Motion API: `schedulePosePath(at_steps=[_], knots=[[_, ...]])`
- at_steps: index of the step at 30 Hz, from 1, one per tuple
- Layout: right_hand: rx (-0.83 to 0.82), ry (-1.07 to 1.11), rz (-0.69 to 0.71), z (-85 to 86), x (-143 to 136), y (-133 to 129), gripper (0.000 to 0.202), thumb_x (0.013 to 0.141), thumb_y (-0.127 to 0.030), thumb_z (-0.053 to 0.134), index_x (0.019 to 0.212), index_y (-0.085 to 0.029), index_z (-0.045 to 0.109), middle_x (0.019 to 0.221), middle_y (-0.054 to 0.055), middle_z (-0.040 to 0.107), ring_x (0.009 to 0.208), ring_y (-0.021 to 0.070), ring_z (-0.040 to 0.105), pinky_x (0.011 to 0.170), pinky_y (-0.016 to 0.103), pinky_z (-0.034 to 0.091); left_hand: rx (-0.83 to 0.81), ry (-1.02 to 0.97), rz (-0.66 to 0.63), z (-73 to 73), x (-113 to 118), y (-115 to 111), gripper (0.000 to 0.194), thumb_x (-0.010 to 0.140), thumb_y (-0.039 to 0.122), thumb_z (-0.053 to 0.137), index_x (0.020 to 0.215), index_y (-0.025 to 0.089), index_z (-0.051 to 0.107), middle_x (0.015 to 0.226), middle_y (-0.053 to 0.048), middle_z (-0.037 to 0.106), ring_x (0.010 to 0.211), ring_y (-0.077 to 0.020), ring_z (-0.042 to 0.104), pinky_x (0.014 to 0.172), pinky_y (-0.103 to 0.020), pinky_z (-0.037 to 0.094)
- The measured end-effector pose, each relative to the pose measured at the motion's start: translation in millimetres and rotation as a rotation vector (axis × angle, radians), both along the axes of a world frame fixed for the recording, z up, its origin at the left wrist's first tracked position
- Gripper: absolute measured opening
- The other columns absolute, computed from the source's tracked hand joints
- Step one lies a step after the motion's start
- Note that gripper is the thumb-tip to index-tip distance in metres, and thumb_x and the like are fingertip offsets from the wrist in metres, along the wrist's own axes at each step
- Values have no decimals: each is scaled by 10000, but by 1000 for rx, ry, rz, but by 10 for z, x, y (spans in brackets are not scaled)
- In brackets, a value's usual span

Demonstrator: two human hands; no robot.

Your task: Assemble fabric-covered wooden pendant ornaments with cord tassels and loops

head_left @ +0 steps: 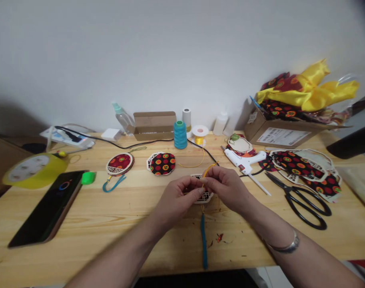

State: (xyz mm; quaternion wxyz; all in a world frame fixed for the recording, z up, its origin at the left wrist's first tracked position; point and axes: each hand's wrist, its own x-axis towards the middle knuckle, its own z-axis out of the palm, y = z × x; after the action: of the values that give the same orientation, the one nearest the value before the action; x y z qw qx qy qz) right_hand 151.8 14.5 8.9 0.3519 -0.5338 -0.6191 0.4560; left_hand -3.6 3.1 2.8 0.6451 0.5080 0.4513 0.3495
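1. At your far left, the tape [35, 171] and phone [47, 210] lie on the surface [110, 224], with the green cap [88, 178] just beside the phone; their place off to the side probably gives your forearms room.
2. Next come the red pendant [120, 163], its teal loop toward you, and the black pendant [162, 163]; both lie flat, likely so they neither roll nor tangle.
3. Your left hand [176, 198] pinches the yellow cord [208, 169] between thumb and fingers, seemingly to steady a small spot.
4. The frame [206, 197] sits beneath your fingertips, partly hidden; you cannot tell from here whether they touch it. Its teal tassel [204, 242] trails toward you, apparently out of the fingers' way.
5. Behind, the teal cone [180, 137] stands upright near the spool [200, 131], which presumably lets thread draw off cleanly.
6. Your right hand [228, 188] grips the cord too, close against the left, a fine hold that suits something so thin.
7. Farther right, the glue gun [244, 159] points its nozzle away from you, a sensible guard against burns; the scissors [296, 197] lie with handles toward you, easy to grab.
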Motion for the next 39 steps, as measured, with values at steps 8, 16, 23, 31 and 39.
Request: schedulePosePath(at_steps=[8, 16, 23, 31, 39], knots=[[66, -16, -18, -11, 0, -35, 151, 775, -213, 558, 631, -169, 557, 571, -22, 563, 547, 99, 490, 524, 212, 383, 177, -88, 227, -5, -9, -8, 426, 716, 136, 618, 1134, 210, 574, 1235, -79, 560, 1149, -229, 482, 845, -309, 433], [104, -67, 3, -12, -9, -50, 171, 775, -169, 556, 606, -173, 578, 563, -25, 586, 545, 98, 511, 540, 210, 394, -166, -257, -98, 32, -17, -16, 496, 709, 129, 618, 1196, 188, 547, 1079, -116, 627, 923, -248, 600, 493, -225, 472], [89, -40, 22, -32, -9, -36, 154, 775, -174, 558, 625, -171, 591, 566, -28, 590, 549, 97, 512, 552, 214, 395, -144, -229, -46, -26, -33, 40, 248, 738, 189, 632, 979, 151, 680, 823, -54, 659, 749, -137, 576, 620, -221, 435], [65, 4, 19, -38, -7, -38, 134, 767, -191, 566, 636, -171, 585, 576, -28, 577, 550, 95, 496, 533, 209, 392, -87, -80, 14, -39, -26, 56, 129, 730, 250, 648, 756, 135, 701, 628, -1, 604, 554, -74, 440, 528, -198, 320], [-106, 139, 31, 5, 1, -5, 142, 729, -235, 590, 612, -161, 556, 512, -35, 541, 481, 83, 478, 466, 198, 373, -250, -184, 32, -26, -30, 56, 189, 647, 292, 725, 722, 122, 693, 561, 9, 572, 451, -36, 383, 432, -171, 242]])
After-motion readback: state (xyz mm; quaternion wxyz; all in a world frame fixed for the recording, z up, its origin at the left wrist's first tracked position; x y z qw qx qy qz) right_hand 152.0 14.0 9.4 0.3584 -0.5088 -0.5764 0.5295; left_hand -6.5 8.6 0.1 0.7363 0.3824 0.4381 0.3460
